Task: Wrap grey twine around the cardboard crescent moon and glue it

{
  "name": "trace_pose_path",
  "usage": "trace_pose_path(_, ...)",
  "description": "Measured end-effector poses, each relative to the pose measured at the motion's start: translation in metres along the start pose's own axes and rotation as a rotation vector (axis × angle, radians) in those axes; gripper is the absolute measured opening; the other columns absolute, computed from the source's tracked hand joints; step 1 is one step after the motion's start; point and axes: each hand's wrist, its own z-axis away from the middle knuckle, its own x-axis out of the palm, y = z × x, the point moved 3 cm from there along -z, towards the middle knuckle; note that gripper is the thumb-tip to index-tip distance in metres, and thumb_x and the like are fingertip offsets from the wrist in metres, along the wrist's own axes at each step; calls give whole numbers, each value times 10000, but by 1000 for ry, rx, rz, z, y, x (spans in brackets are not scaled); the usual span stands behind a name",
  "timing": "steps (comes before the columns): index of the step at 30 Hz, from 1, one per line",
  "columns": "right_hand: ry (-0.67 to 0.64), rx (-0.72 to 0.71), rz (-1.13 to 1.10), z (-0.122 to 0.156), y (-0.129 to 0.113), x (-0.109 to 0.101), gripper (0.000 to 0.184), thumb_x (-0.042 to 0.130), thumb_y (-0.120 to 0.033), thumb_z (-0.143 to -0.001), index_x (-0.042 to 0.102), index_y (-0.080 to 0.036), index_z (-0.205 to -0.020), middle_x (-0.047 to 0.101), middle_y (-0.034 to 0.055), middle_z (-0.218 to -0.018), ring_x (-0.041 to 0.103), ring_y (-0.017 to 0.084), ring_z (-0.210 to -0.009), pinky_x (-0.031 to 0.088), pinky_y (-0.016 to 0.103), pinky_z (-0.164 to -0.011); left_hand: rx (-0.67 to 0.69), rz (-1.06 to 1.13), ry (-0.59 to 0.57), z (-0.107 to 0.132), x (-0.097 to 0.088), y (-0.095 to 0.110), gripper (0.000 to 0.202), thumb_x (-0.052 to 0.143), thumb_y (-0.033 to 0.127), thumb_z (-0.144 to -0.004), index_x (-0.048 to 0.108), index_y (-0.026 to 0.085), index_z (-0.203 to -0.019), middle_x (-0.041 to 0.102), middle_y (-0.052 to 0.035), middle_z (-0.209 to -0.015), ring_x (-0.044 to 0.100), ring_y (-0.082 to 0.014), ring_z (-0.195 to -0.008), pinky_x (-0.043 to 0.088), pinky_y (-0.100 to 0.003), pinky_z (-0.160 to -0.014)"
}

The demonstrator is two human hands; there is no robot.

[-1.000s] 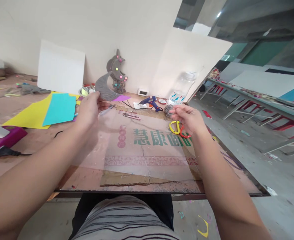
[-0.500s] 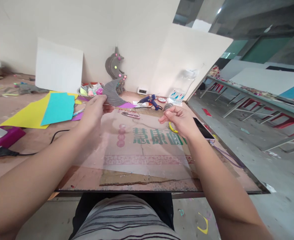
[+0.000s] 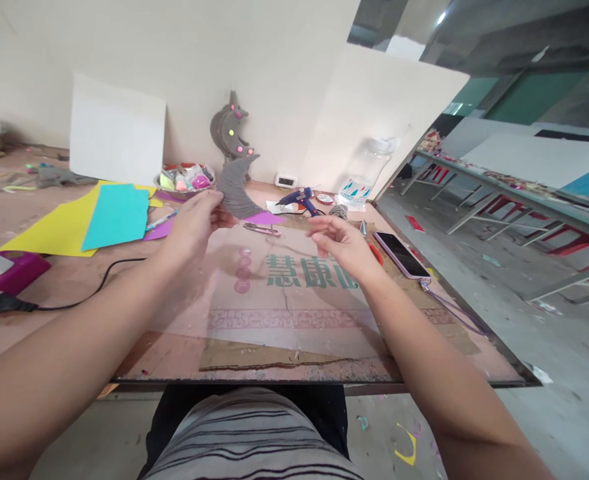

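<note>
My left hand pinches a grey crescent-shaped ribbed cardboard piece and holds it up above the worktable. My right hand hovers to the right of it, fingers loosely curled, with nothing visible in them. Below both hands lies a flattened cardboard sheet with green printed characters, under a clear film. A small cutter lies just beyond the hands.
A blue glue gun, a phone, a clear plastic jar and a bowl of coloured bits stand at the back. Yellow and teal sheets lie left. A grey crescent figure leans on the wall.
My left hand has carried the grey crescent piece to the right and turned it more upright. My right hand moved left, away from the yellow-and-red scissors, uncovering the phone.
</note>
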Motion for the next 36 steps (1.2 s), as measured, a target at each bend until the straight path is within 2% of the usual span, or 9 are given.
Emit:
trace_pose_path(3,-98,26,-7,8,-1,18,492,700,-320,-744,549,-279,-1211,597,46,-1222,579,84,-648,502,246,-572,34,-62,-139,9,8,0,144,525,264,-809,546,187,-689,577,6,-602,570,-117,-546,478,-237,-572)
trace_pose_path(5,-179,15,-12,15,-7,29,499,656,-371,-791,512,-305,-1264,578,49,-1265,605,108,-723,507,259,-599,60,-144,-203,14,11,0,147,546,305,-818,567,189,-730,583,10,-614,575,-121,-570,474,-239,-595)
trace_pose_path(7,-192,-24,-1,20,-15,35,440,591,-426,-838,528,-301,-1256,611,49,-1211,608,118,-748,502,269,-628,102,-248,-239,18,13,1,176,545,341,-829,586,186,-755,593,7,-636,578,-125,-598,463,-241,-618)
trace_pose_path(11,-69,-53,122,22,-18,37,337,579,-437,-846,629,-252,-1123,672,48,-1040,603,133,-782,485,287,-703,138,-363,-270,23,15,-1,211,524,363,-840,577,184,-742,583,9,-644,565,-131,-627,440,-248,-637)
trace_pose_path(14,-26,-9,126,21,-10,41,292,608,-408,-824,659,-233,-1052,683,40,-958,587,133,-742,471,276,-653,127,-383,-296,26,18,-4,213,525,369,-833,588,181,-755,586,8,-672,569,-136,-649,435,-253,-643)
trace_pose_path(23,-104,152,-3,17,0,44,224,681,-407,-733,641,-193,-783,566,-35,-602,492,89,-508,400,224,-468,118,-371,-316,26,20,-3,189,520,332,-826,576,181,-728,572,13,-664,558,-131,-632,434,-248,-629)
trace_pose_path(30,-121,120,-39,16,2,43,280,642,-462,-765,550,-197,-758,534,-51,-591,446,74,-458,389,214,-430,162,-529,-433,26,20,-6,254,486,363,-856,589,178,-716,597,-4,-665,574,-153,-668,454,-274,-666)
trace_pose_path(33,-116,90,13,17,-1,42,269,621,-461,-784,572,-196,-783,505,-55,-563,437,77,-475,371,217,-465,151,-554,-441,26,20,-7,270,481,375,-855,584,181,-699,604,-8,-667,580,-158,-667,454,-280,-668)
trace_pose_path(36,-100,38,80,19,-8,43,273,567,-459,-824,630,-195,-850,549,-23,-661,463,91,-543,386,240,-531,158,-571,-428,25,20,-8,289,483,389,-853,569,183,-670,604,-8,-660,577,-158,-670,446,-279,-669)
